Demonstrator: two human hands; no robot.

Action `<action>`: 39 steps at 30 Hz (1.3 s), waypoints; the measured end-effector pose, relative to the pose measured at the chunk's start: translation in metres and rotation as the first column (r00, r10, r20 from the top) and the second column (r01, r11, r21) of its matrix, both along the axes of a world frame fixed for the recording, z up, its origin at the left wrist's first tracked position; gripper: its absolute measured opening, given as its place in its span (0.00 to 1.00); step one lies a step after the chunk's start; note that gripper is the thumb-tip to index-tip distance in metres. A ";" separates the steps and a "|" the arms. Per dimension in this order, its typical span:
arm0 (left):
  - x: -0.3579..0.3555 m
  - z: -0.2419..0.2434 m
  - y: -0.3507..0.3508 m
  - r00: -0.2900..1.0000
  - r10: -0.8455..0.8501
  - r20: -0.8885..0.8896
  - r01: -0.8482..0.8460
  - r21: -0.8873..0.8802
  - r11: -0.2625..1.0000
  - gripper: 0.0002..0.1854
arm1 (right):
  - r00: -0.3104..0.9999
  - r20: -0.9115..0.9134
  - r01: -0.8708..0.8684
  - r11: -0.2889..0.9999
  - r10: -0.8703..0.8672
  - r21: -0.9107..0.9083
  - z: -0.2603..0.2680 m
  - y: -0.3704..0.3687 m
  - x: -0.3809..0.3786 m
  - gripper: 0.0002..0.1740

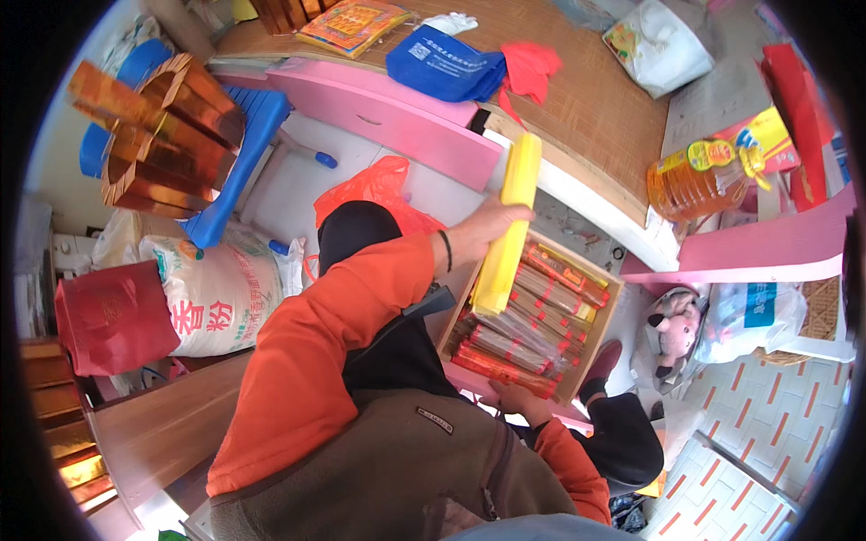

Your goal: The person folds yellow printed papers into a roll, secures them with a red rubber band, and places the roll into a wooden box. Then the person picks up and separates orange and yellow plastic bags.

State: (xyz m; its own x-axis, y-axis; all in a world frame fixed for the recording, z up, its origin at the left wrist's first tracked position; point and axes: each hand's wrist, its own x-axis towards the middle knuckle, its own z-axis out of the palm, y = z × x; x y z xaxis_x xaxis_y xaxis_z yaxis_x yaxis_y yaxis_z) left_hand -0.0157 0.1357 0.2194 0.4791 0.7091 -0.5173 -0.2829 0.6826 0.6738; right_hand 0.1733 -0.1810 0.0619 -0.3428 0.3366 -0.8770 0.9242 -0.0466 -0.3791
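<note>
My left hand (504,220) is closed around a long bundle of yellow paper or film (506,237), held at a slant above an open wooden drawer (605,324) with a pink front. In the drawer lie several packs of thin sticks (541,314), probably incense, in clear wrap with red bands. Red printed packs (504,368) lie along its near side and another (565,274) near its far side. My right hand (521,402) touches the drawer's pink front (467,379); its fingers are partly hidden, so its grip is unclear.
A blue bag (443,64) and red cloth (531,71) lie on the brown tabletop (595,128). An oil bottle (700,179) stands right. Wooden buckets (172,135) rest on a blue stool (254,128). A large printed sack (216,297) sits left; a red plastic bag (379,196) lies beyond my knee.
</note>
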 end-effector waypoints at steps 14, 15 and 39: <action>0.024 0.043 0.048 0.982 0.148 -0.120 -0.113 0.257 0.960 0.11 | 0.978 0.186 -0.012 0.871 -0.092 0.491 0.079 -0.036 -0.008 0.08; 0.024 0.042 0.046 0.985 0.137 -0.108 -0.104 0.266 0.958 0.12 | 0.967 0.217 0.029 0.904 -0.134 0.427 0.086 -0.034 -0.007 0.08; -0.025 0.030 0.059 0.986 0.110 -0.125 -0.083 0.205 0.975 0.13 | -0.846 0.132 0.390 -0.769 -0.516 -0.507 0.019 -0.068 0.035 0.27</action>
State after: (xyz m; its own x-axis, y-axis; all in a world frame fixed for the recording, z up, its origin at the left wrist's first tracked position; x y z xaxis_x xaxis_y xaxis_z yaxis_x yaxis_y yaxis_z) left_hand -0.0412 0.1951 0.2490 0.3391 0.8437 -0.4162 -0.2385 0.5050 0.8295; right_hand 0.2081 -0.2494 0.0813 0.1024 0.2492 -0.9630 -0.9380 -0.2981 -0.1769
